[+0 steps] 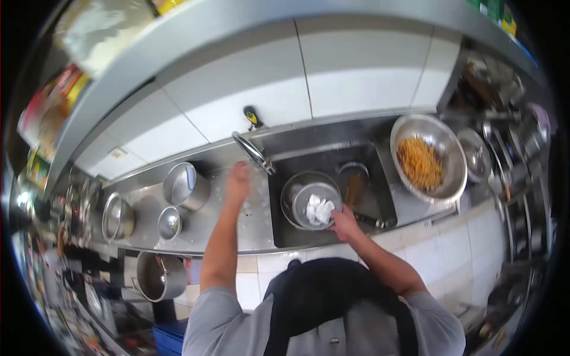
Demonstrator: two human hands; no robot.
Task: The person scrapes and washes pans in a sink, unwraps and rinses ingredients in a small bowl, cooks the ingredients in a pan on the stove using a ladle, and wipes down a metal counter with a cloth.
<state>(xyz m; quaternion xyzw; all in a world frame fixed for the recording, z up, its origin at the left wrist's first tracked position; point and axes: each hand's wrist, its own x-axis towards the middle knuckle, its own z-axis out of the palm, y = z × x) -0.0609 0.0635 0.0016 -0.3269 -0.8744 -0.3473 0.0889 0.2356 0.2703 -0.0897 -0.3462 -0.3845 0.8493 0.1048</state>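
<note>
The right hand (pixel 344 224) has its fingers closed on the rim of a small metal bowl (pixel 300 206), at the side nearest the body and a little to the right. The bowl lies directly to the left of those fingers and slightly farther from the body; it is round, so it has no long axis to speak of. A white, crumpled-looking mass (pixel 319 209) sits inside it. The left hand (pixel 238 181) is well apart from the bowl, up and to the left beside the tap (pixel 256 155) — it is blurred, and whether its fingers are spread or curled cannot be told. The right hand is plainly the nearer one.

The small bowl sits over a larger metal bowl (pixel 289 190), both in the left part of the sink (pixel 275 222); the tap stands at the sink's far left corner. To the right in the sink are a brownish object (pixel 354 188) and a dark-handled utensil (pixel 371 221).

Farther out, a wide bowl (pixel 454 178) of orange-yellow food (pixel 421 163) rests on the right counter, and a pot (pixel 193 193) stands on the left.

As for writing, a small label (pixel 117 153) on the wall tiles and a green-and-yellow package (pixel 38 169) at the far left appear to carry print — but the lens and blur leave no word or brand legible.
</note>
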